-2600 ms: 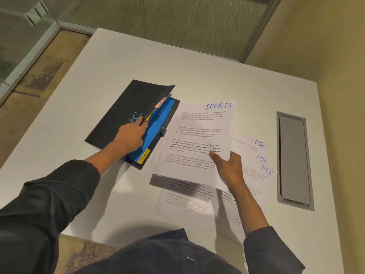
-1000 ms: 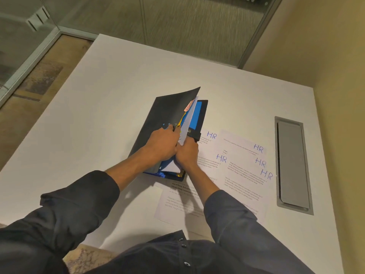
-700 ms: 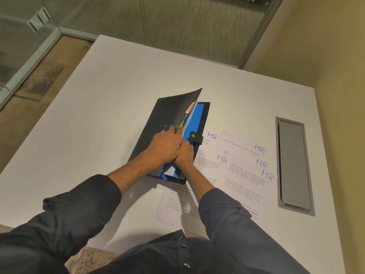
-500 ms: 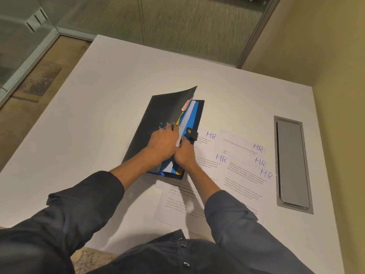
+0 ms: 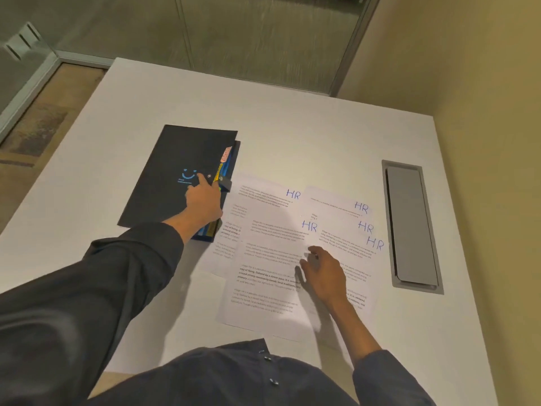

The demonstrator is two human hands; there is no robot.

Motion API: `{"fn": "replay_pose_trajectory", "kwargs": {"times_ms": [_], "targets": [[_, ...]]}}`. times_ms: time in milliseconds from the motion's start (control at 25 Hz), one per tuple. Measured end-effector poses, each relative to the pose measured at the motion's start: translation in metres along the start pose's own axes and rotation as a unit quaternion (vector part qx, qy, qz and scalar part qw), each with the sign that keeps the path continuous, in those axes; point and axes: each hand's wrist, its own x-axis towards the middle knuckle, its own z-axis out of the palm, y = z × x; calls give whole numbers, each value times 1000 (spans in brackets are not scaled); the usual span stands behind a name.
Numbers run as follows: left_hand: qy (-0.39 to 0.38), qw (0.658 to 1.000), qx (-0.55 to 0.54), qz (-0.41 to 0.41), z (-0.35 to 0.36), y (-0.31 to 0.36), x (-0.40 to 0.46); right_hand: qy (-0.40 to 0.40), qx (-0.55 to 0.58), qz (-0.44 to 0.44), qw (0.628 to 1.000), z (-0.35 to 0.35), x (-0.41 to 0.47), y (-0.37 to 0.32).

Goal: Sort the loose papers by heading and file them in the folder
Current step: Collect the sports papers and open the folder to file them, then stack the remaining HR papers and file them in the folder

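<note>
The right hand (image 5: 323,272), which half a second ago was pressed against the left at the folder's edge, now lies low in the middle of the frame on the loose papers (image 5: 281,259). Its fingers are spread and nearly straight, resting on the sheets and gripping nothing. The SPORTS sheets it held earlier are gone from view.

The papers fan out over the centre of the white worktop (image 5: 322,133), overlapping one another. Five blue "HR" headings show on them towards the right. The nearest sheet's heading is covered by the sheets above it, and the printed text is too small to read.

Left of centre, the left hand (image 5: 205,200) rests on the folder (image 5: 175,174), index finger stretched out on the cover and the other fingers loosely bent; it holds nothing. The black cover, raised a moment ago, now lies flat and closed. Blue pockets, a yellow tab and a pink tab peek out along its right edge, just touching the papers; the tab wording cannot be made out. The hand and forearm hide the folder's lower right corner. A small blue smile mark shows on the cover by the fingertip.

At the right edge of the worktop sits a grey hatch (image 5: 411,227), well apart from the folder. Dark sleeves and a buttoned shirt fill the bottom of the frame, cut off by its border.
</note>
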Motion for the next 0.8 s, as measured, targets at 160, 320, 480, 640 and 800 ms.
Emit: {"fn": "replay_pose_trajectory", "kwargs": {"times_ms": [160, 320, 480, 640, 800], "targets": [[-15, 996, -78, -32, 9, 16, -21, -45, -67, -11, 997, 8, -9, 42], [71, 992, -105, 23, 40, 59, -70, -70, -106, -22, 992, 19, -9, 58], [-17, 985, -117, 123, 81, 99, -113, -30, -72, -18, 997, 14, -12, 69], [-72, 983, -137, 98, 98, 118, -130, 58, -41, 17, 997, -11, -27, 96], [-62, 984, -138, 93, 104, 139, -139, 19, -74, 32, 997, -21, -31, 120]]}}
